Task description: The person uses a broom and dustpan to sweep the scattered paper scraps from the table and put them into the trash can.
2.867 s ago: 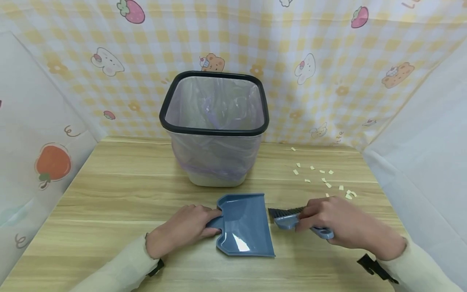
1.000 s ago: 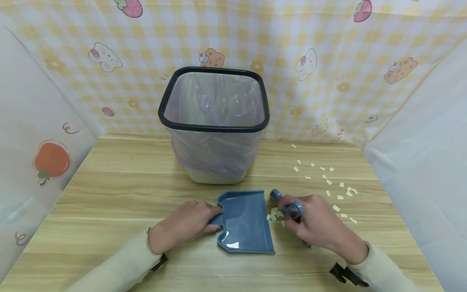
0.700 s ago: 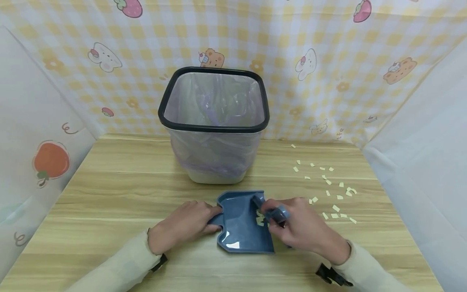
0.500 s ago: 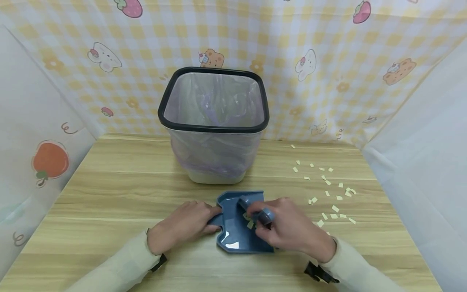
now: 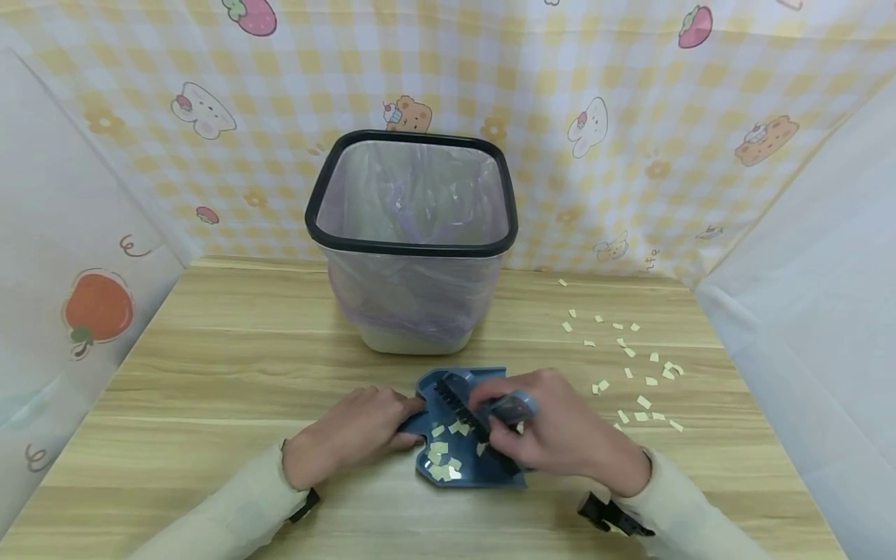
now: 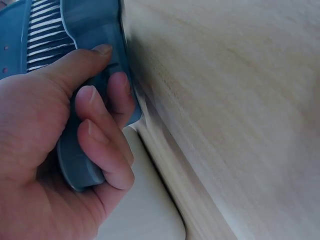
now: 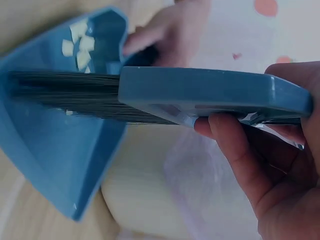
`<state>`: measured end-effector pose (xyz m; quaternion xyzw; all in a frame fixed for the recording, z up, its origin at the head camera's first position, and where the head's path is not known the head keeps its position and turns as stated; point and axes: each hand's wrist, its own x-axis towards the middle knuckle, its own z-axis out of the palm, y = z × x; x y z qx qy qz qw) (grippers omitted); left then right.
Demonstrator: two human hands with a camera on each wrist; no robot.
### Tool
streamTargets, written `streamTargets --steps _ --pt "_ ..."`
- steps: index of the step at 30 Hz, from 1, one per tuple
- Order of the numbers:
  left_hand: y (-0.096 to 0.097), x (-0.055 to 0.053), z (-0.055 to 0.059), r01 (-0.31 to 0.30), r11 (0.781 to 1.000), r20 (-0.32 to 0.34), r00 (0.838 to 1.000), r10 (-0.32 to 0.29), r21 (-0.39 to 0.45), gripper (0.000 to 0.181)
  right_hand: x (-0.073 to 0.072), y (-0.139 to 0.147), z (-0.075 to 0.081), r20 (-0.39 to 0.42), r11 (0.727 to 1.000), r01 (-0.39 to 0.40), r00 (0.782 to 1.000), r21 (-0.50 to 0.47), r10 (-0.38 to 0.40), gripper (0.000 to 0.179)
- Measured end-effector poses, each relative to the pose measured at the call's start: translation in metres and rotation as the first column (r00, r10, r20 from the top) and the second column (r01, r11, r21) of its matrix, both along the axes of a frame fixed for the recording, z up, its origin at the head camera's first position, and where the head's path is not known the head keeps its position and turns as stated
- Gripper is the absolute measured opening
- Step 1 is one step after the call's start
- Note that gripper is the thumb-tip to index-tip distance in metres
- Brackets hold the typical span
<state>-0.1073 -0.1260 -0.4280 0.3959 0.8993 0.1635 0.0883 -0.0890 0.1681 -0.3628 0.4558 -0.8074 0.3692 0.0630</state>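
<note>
My left hand [image 5: 353, 432] grips the handle of a blue dustpan [image 5: 476, 467] that lies on the table, its wide mouth facing right. In the left wrist view the fingers [image 6: 107, 152] wrap around that handle. My right hand [image 5: 556, 428] holds a blue hand brush [image 7: 200, 87] with dark bristles. Its bristles [image 5: 458, 404] slant across the inside of the pan. Several pale paper scraps [image 5: 439, 449] lie in the pan near the handle side, to the left of the brush. Part of the brush is hidden behind the right hand.
A bin [image 5: 413, 250] with a black rim and a thin plastic liner stands behind the dustpan. Several more pale scraps [image 5: 644, 402] are scattered on the wooden table [image 5: 245, 334] at the right. A checked cloth [image 5: 532, 101] hangs at the back.
The right hand has moved left with the brush, from the table right of the dustpan to inside it. Several scraps have shifted into the pan toward the handle. The left hand and dustpan stay put.
</note>
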Motion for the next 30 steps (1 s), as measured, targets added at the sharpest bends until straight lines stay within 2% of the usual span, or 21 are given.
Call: streamTargets --steps 3,7,8,11,14,15,18,23,27,30 --pt "-0.001 0.000 -0.002 0.004 1.000 0.000 1.000 -0.004 0.008 0.023 -0.001 0.010 0.005 -0.037 0.999 0.040 0.999 0.026 -0.039 0.036" --pt "-0.002 0.000 -0.003 0.012 1.000 -0.013 1.000 -0.012 0.028 0.024 -0.003 0.019 0.006 -0.093 0.989 0.063 0.994 0.130 -0.051 0.039" --pt "-0.003 -0.001 -0.007 0.024 0.999 -0.030 0.999 -0.023 0.039 0.025 -0.003 0.020 0.005 -0.107 0.984 0.060 0.993 0.166 -0.042 0.039" --pt "-0.003 -0.002 -0.009 0.027 0.999 -0.036 0.999 -0.025 0.045 0.024 -0.003 0.020 0.003 -0.151 0.960 0.028 0.988 0.277 0.015 0.037" --pt "-0.002 -0.002 -0.009 0.022 0.999 -0.024 1.000 -0.021 0.036 0.023 -0.001 0.017 0.000 -0.136 0.931 -0.030 0.987 0.364 0.085 0.036" --pt "-0.001 -0.001 -0.005 0.011 1.000 -0.006 1.000 -0.010 0.026 0.022 0.000 0.016 -0.001 -0.119 0.923 -0.054 0.987 0.382 0.107 0.035" --pt "0.000 -0.001 -0.004 0.003 1.000 0.009 1.000 -0.003 0.009 0.022 0.003 0.013 0.000 -0.056 0.911 -0.121 0.986 0.395 0.155 0.033" --pt "0.000 -0.001 -0.002 -0.002 1.000 0.019 1.000 0.003 -0.005 0.025 0.007 0.015 0.003 0.013 0.919 -0.206 0.977 0.337 0.214 0.033" --pt "0.000 -0.001 -0.004 -0.003 1.000 0.023 1.000 0.003 -0.006 0.026 0.007 0.018 0.005 0.000 0.921 -0.257 0.963 0.292 0.269 0.035" --pt "0.001 -0.002 -0.005 -0.007 1.000 0.032 0.999 0.007 -0.005 0.026 0.007 0.023 0.008 -0.002 0.935 -0.256 0.964 0.247 0.265 0.038"
